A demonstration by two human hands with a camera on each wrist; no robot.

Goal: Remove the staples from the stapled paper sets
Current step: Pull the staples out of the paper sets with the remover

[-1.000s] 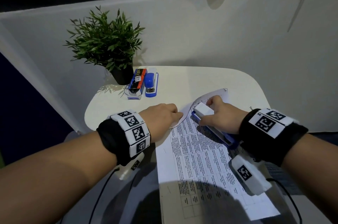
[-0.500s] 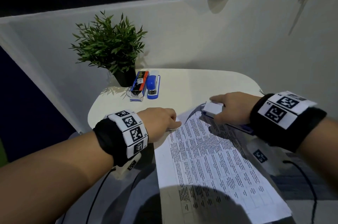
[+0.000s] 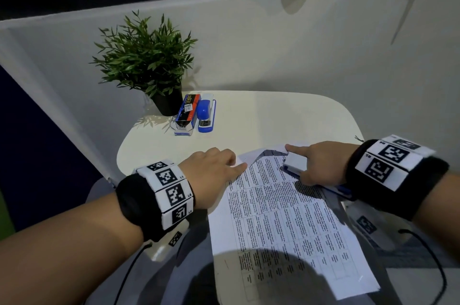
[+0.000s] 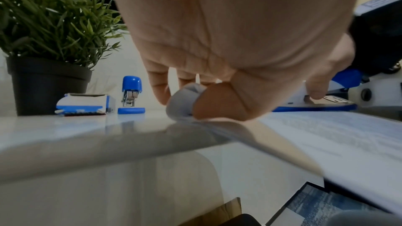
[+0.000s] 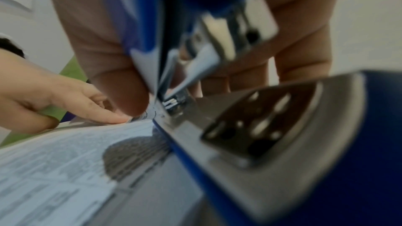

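Pinning the paper set [image 3: 286, 220] flat near its top left corner is what the left hand [image 3: 211, 175] is for, as far as I can tell: thumb and fingers pinch a curled-up bit of the top sheet, and the left wrist view shows that little roll of paper caught between them. That keeps the corner, where the staple presumably sits, from sliding around. I can't actually see a staple anywhere, it's too small or hidden.

The right hand [image 3: 321, 165] is wrapped round a blue and white stapler [image 3: 296, 164], thumb on one side, fingers on the other, index finger stretched out along the top. It rests on the upper right part of the paper, nose aimed toward the left hand's corner. In the right wrist view the metal base lies on the sheet and the front end sits just beside the left fingertip. My guess is the stapler's remover tab is the tool here, so holding it low and flat makes sense for sliding under the staple.

The paper itself hangs partly off the near edge of the table [image 3: 273, 115], which is probably why it needs holding at all.

Further back, well apart from the action: a plant [image 3: 146, 65], a staple box [image 3: 186, 115] and a second stapler [image 3: 206, 115] right beside it.
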